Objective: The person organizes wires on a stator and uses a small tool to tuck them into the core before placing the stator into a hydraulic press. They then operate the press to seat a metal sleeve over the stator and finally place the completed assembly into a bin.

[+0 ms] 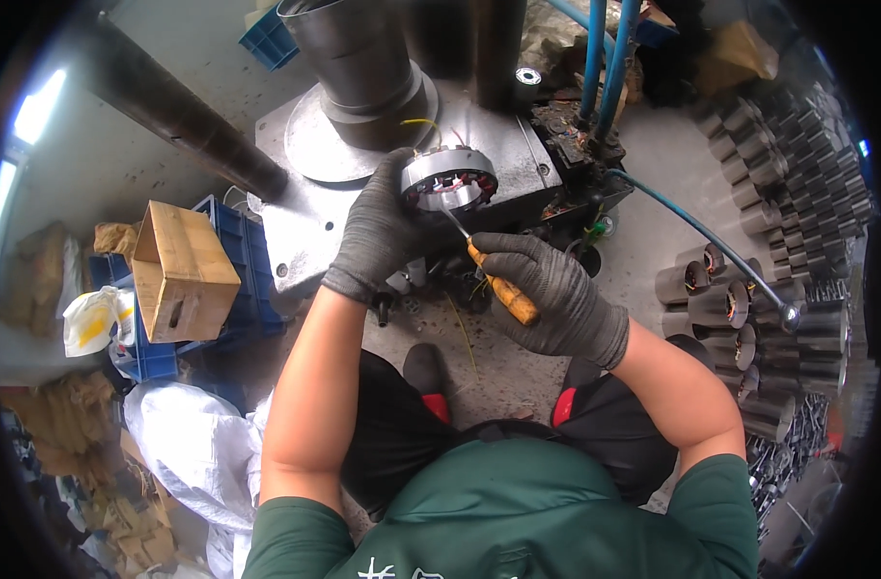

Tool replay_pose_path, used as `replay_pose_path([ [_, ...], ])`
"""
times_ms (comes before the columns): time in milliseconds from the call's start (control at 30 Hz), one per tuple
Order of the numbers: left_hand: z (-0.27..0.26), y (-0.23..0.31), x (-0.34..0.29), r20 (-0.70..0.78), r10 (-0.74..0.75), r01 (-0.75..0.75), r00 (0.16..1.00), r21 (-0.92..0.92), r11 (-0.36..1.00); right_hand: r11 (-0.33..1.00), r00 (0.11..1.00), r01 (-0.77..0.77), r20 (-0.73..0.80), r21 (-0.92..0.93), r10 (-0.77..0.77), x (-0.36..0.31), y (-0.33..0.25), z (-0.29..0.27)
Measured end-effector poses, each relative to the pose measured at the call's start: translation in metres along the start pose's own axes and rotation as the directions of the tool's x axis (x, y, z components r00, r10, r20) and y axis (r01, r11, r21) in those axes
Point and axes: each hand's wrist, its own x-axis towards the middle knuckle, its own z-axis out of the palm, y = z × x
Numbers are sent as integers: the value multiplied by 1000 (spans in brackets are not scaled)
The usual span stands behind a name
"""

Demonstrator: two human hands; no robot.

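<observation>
My left hand [381, 227], in a dark grey knit glove, grips the left side of a motor stator [449, 179]. This is a metal ring with dark and reddish windings inside, tilted so its opening faces me. Yellow and pale lead wires stick up from its far side. My right hand [554, 294], gloved the same way, is closed round the worn orange handle of a screwdriver [504, 287]. The tool's thin metal shaft reaches up to the near rim of the stator; the exact contact of its tip is too small to tell.
Behind the stator stands a press with a metal bed [315, 236] and a thick cylinder [349, 58]. A cardboard box [185, 275] rests on blue crates [257, 261] at left. Blue hoses [609, 68] run at right, near many stacked metal cylinders [798, 174]. A white sack [190, 434] lies lower left.
</observation>
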Motion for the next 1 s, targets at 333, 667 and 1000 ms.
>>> replay_pose_path([
  [333, 25, 15, 9, -62, -47, 45, 997, -32, 998, 988, 986, -124, -122, -95, 112, 15, 9, -2],
  [667, 26, 11, 9, -77, 3, -6, 997, -39, 999, 982, 993, -100, -80, -161, 88, 16, -7, -4],
  [1000, 26, 14, 11, -56, -29, 25, 998, -61, 998, 984, 991, -115, -79, -138, 105, 12, -5, -6],
])
